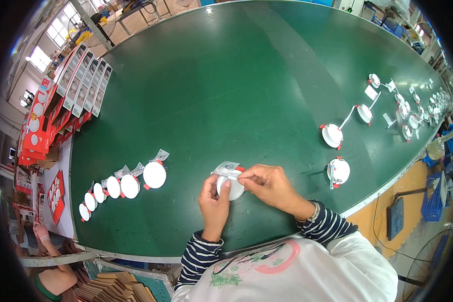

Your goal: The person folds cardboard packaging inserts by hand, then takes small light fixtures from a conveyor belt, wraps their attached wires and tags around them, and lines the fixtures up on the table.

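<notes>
A round white downlight with a red clip is held just above the green table in front of me. My left hand grips its left side, thumb on the white face. My right hand pinches the end of a pale strip at the light's upper edge; whether it is cable or plastic I cannot tell. A clear printed slip sticks out beyond the strip. To the left, a slanting row of white downlights lies face up, with slips beside several of them.
On the right, a downlight lies near the table edge, others with white cables beyond it. A cluster of lights sits farther right. Red-and-white boxes are stacked at the left; another person's hand shows below them.
</notes>
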`<move>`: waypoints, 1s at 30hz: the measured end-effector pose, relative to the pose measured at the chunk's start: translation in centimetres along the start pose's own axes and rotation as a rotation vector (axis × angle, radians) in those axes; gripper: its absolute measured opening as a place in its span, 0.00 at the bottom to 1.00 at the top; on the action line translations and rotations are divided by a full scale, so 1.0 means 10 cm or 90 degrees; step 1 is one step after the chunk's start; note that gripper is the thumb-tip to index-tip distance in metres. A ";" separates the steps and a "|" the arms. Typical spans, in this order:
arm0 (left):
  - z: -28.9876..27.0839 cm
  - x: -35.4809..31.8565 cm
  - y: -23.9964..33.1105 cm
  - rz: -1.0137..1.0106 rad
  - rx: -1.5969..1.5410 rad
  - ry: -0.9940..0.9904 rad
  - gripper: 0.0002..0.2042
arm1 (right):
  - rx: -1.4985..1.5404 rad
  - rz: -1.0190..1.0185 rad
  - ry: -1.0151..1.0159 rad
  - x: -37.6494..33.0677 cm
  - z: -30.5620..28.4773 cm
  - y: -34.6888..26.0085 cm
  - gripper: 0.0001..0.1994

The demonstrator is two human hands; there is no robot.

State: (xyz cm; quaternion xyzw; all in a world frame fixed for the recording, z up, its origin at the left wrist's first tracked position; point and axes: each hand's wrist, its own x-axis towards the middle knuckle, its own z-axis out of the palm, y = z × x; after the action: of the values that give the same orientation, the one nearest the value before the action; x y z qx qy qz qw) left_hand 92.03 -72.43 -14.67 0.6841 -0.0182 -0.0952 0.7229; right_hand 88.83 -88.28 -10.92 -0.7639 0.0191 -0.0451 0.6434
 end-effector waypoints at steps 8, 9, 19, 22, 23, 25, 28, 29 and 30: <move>0.03 -0.06 0.03 0.007 -0.080 -0.029 0.19 | 0.073 0.009 0.105 0.00 -0.02 0.15 0.05; 0.03 -0.06 0.00 0.013 -0.076 -0.023 0.20 | 0.094 0.041 0.082 0.00 -0.05 0.16 0.06; -0.03 -0.05 -0.07 -0.019 -0.133 -0.084 0.18 | 0.166 0.186 -0.039 0.02 -0.21 0.09 0.08; -0.01 -0.05 -0.07 -0.052 -0.220 -0.102 0.17 | 0.266 0.204 -0.064 0.06 -0.26 0.14 0.08; 0.00 -0.06 -0.06 -0.059 -0.231 -0.104 0.18 | 0.268 0.205 -0.063 0.06 -0.26 0.13 0.08; 0.02 -0.06 -0.06 -0.068 -0.242 -0.107 0.18 | 0.230 0.211 -0.058 0.04 -0.27 0.10 0.07; 0.01 -0.06 -0.05 -0.085 -0.266 -0.137 0.19 | 0.227 0.199 -0.057 0.04 -0.30 0.09 0.07; 0.00 -0.06 -0.05 -0.096 -0.284 -0.144 0.19 | 0.228 0.200 -0.055 0.02 -0.30 0.08 0.07; 0.00 -0.06 -0.04 -0.105 -0.301 -0.151 0.18 | 0.202 0.186 -0.049 0.01 -0.28 0.07 0.07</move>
State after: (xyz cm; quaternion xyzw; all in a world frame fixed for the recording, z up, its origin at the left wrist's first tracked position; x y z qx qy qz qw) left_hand 91.42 -72.36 -15.05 0.4800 -0.0241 -0.2345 0.8450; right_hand 88.65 -91.19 -11.15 -0.6436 0.0978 0.0751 0.7553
